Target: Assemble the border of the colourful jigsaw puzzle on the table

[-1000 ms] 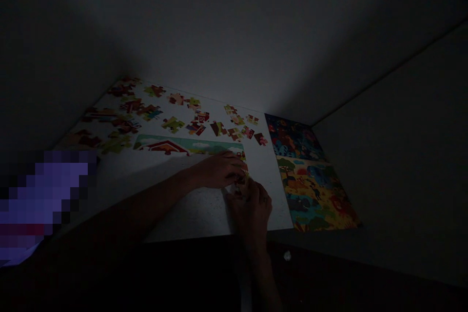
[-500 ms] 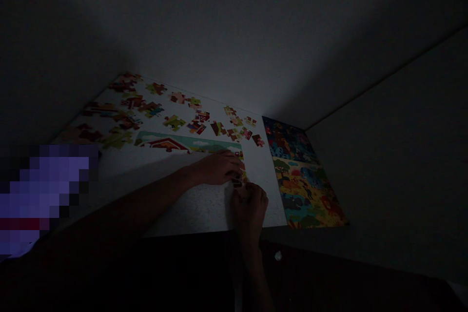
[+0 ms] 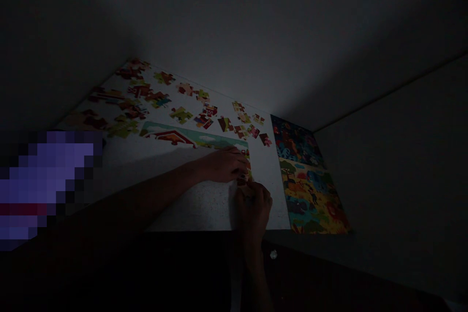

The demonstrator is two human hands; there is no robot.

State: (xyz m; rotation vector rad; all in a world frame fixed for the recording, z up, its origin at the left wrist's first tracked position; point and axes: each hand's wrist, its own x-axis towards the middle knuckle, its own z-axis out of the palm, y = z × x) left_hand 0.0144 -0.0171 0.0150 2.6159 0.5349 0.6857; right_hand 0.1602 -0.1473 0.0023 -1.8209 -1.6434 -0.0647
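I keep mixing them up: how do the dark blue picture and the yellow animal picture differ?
The dark blue picture looks dim; the yellow animal picture is brighter. The dark blue picture lies farther away, the yellow animal picture nearer. Both lie right of the loose pieces.

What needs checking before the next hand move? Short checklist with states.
1. Right hand grip on the small dark-red puzzle piece: cannot tell, fingers hide it.
2. That piece fully seated: cannot tell, too dark.
3. Left hand clear of the join area: not ok, its fingers cover part.
4. Loose red, green and pink jigsaw pieces spread apart: not ok, crowded at left.
5. Yellow-and-green animal picture clear of both hands: ok.
6. Lighting: not ok, dim.
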